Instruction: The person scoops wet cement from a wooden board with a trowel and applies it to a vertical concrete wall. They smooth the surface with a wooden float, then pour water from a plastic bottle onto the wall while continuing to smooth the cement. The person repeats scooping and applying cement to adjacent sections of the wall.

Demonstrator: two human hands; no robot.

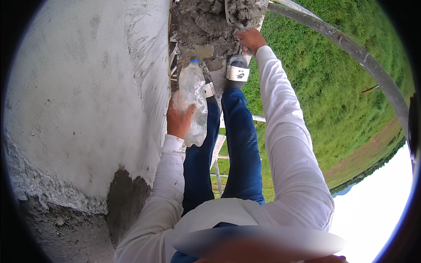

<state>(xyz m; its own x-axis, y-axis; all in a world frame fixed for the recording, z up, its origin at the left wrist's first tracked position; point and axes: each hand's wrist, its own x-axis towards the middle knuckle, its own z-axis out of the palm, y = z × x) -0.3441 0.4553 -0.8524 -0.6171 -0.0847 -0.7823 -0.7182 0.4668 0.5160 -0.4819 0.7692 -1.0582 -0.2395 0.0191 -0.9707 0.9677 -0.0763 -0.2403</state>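
My left hand (pixel 179 117) is wrapped round the lower part of a clear plastic bottle (pixel 193 85) with a blue cap. The bottle is dented, and its cap points away from me, close to the wall. Farther off on the right, my right hand (pixel 252 40) is closed round a mortar-smeared tool. A thin curved edge beyond my fingers makes it look like a trowel (pixel 227 15), though mortar hides most of it. Wet grey mortar (pixel 201 26) lies heaped on the plank beside this hand.
A pale plastered wall (pixel 87 87) rises on the left, with rough darker patches low down. My slippered feet (pixel 237 70) stand on a narrow plank. Metal bars (pixel 258 118) show below, and a curved grey pole (pixel 351 48) runs along the right, above grass (pixel 307 87).
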